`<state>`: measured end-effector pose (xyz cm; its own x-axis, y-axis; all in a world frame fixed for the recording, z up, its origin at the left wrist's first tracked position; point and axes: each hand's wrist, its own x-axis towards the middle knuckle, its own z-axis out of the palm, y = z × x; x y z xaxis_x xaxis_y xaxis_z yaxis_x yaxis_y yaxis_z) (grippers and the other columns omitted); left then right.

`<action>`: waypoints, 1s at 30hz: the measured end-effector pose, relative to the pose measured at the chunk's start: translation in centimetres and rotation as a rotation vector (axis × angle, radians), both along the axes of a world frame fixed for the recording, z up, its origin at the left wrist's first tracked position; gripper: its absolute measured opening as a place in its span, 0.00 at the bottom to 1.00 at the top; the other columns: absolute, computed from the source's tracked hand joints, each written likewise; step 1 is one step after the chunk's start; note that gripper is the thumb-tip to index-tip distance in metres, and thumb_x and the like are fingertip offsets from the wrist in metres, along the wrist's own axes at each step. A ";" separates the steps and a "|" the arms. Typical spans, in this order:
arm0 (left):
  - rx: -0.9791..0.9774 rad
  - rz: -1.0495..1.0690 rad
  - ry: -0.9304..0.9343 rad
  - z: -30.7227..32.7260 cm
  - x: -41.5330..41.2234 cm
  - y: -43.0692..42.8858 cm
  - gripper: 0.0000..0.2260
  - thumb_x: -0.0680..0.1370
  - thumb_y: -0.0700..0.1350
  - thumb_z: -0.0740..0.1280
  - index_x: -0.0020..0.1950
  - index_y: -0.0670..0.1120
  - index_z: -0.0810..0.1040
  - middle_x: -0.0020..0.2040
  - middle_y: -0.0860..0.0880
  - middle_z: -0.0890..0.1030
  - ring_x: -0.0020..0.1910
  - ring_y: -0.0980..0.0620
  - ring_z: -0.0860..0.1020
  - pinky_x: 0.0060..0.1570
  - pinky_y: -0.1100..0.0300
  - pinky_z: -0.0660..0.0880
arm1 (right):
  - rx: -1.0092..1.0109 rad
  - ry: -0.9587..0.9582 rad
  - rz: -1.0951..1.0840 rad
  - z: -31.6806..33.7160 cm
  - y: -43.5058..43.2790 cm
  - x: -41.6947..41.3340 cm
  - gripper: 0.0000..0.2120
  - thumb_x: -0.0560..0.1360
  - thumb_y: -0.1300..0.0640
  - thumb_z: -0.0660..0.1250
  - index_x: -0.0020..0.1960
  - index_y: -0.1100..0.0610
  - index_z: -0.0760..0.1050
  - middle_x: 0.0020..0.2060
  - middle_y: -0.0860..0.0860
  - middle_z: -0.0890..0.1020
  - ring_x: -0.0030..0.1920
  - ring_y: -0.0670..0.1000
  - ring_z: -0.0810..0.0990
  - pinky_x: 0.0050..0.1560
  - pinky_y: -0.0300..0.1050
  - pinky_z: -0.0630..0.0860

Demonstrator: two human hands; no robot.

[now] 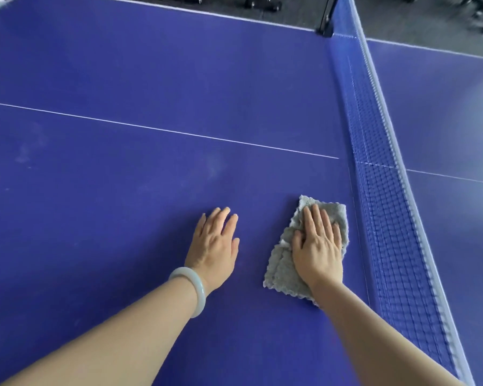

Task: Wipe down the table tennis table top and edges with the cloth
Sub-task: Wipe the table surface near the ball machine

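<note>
The blue table tennis table top point(151, 79) fills the view, with a thin white centre line running across it. A folded grey cloth point(283, 270) lies flat on the table close to the net. My right hand point(317, 246) presses down on the cloth with straight fingers laid flat. My left hand point(216, 243) rests palm down on the bare table, fingers spread, a hand's width left of the cloth. A pale bangle sits on my left wrist.
The blue net point(385, 207) with a white top band runs from far to near just right of the cloth. Its black post point(326, 18) clamps the far edge. Beyond the far white edge is a dark floor with dark equipment. Faint smudges mark the table at left.
</note>
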<state>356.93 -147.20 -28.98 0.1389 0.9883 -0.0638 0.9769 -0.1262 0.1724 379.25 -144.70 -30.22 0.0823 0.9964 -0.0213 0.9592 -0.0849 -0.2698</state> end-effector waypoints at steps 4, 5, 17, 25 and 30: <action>0.106 0.007 -0.047 -0.7 -0.1 0.0 0.23 0.82 0.50 0.53 0.74 0.43 0.68 0.74 0.44 0.68 0.74 0.44 0.65 0.75 0.45 0.58 | 0.005 -0.025 -0.033 0.2 5.9 2.7 0.29 0.81 0.48 0.55 0.81 0.51 0.54 0.80 0.48 0.55 0.80 0.49 0.49 0.80 0.51 0.42; 0.104 0.008 -0.056 -0.8 0.0 0.0 0.24 0.81 0.51 0.51 0.74 0.43 0.69 0.74 0.44 0.68 0.74 0.44 0.65 0.75 0.45 0.59 | 0.002 -0.022 -0.040 0.3 7.6 3.5 0.29 0.81 0.48 0.55 0.81 0.51 0.54 0.80 0.48 0.54 0.80 0.49 0.49 0.80 0.51 0.42; 0.075 0.007 -0.068 -1.2 -0.4 0.1 0.24 0.81 0.47 0.56 0.77 0.44 0.63 0.76 0.45 0.64 0.76 0.46 0.60 0.77 0.47 0.51 | 0.009 0.084 0.257 0.8 5.3 -4.1 0.28 0.81 0.54 0.56 0.80 0.55 0.58 0.79 0.50 0.58 0.80 0.51 0.53 0.79 0.50 0.46; 0.095 0.020 -0.077 -1.0 0.1 0.0 0.23 0.80 0.45 0.60 0.75 0.43 0.66 0.74 0.44 0.66 0.75 0.43 0.63 0.76 0.45 0.55 | 0.007 0.048 0.136 0.4 -8.4 0.9 0.28 0.79 0.49 0.54 0.79 0.53 0.62 0.78 0.50 0.61 0.79 0.51 0.56 0.79 0.54 0.51; 0.113 0.017 -0.079 -1.7 -0.1 0.3 0.23 0.79 0.45 0.60 0.75 0.44 0.66 0.75 0.45 0.66 0.75 0.44 0.62 0.76 0.45 0.56 | -0.055 0.021 -0.177 0.6 5.4 2.0 0.29 0.82 0.50 0.52 0.81 0.51 0.52 0.81 0.50 0.50 0.81 0.52 0.46 0.79 0.54 0.41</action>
<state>356.80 -146.92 -30.68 0.1222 0.9908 0.0587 0.9630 -0.1327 0.2347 381.25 -139.26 -29.61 0.2548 0.9638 -0.0789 0.9221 -0.2667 -0.2802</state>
